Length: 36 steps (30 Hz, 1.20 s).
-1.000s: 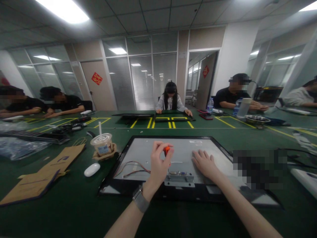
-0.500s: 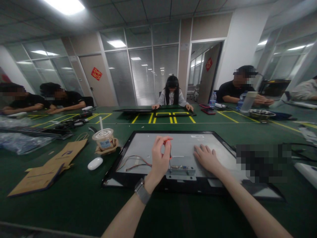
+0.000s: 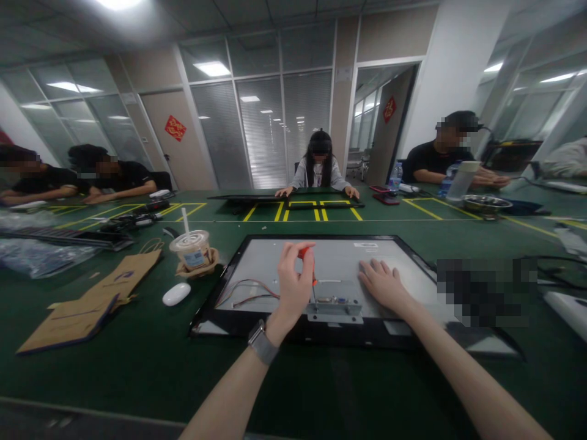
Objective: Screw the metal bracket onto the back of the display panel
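A flat display panel (image 3: 257, 260) with a grey back and black border lies on the table before me. My left hand (image 3: 293, 281), a watch on its wrist, is closed around a screwdriver (image 3: 307, 250) with a red handle. The screwdriver stands nearly upright, its thin shaft pointing down at the left end of a metal bracket (image 3: 337, 310) that carries connector ports. Whether its tip sits in a screw is too small to tell. Resting flat on the panel, right of the bracket, my right hand (image 3: 381, 282) has its fingers spread. Thin cables (image 3: 247, 292) lie on the panel's left side.
Left of the panel are a lidded drink cup (image 3: 190, 250), a white mouse-like case (image 3: 177, 294) and a brown paper bag (image 3: 92, 305). A person (image 3: 320, 165) across the table touches a dark frame (image 3: 321, 204). A metal bowl (image 3: 487, 205) stands at the right.
The view has tilted slightly, so the scene sits a little higher. My left fingers have shifted a little on the screwdriver handle; my right hand stays put on the panel.
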Tool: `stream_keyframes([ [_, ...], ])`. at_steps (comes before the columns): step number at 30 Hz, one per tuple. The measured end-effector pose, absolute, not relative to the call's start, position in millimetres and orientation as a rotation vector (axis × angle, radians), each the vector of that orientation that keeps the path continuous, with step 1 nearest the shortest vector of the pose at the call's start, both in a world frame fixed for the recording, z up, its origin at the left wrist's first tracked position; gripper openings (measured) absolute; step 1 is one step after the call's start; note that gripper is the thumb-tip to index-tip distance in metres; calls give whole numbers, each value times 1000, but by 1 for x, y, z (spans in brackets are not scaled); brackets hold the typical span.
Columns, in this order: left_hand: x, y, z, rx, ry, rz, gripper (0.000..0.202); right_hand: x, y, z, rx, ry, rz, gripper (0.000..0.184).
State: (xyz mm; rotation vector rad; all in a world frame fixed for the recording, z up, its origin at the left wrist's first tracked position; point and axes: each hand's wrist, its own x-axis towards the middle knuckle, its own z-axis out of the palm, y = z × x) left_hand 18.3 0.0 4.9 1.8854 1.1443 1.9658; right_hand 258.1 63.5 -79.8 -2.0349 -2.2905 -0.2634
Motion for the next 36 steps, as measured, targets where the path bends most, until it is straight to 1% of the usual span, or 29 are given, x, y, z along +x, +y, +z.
stream_keyframes([
  [4, 20, -3, 4, 1917, 1098, 1922, 15, 258, 63, -79, -2034, -2296, -257, 49],
  [9, 22, -7, 7, 1972, 1068, 1920, 17, 257, 63, -79, -2017, -2297, -266, 48],
  [16, 22, -3, 8, 1880, 1142, 2016, 6, 256, 60, -75, -2030, -2303, -248, 49],
  [19, 21, -2, 7, 1863, 1123, 2003, 8, 256, 60, -74, -2034, -2311, -253, 49],
  [24, 20, -3, 8, 1897, 1060, 1942, 19, 257, 61, -75, -2046, -2310, -265, 48],
  [31, 21, -3, 8, 1888, 1057, 1971, 8, 257, 63, -77, -2050, -2300, -266, 48],
  [36, 17, 0, 8, 1879, 1087, 1930, 13, 257, 64, -79, -2052, -2294, -243, 49],
])
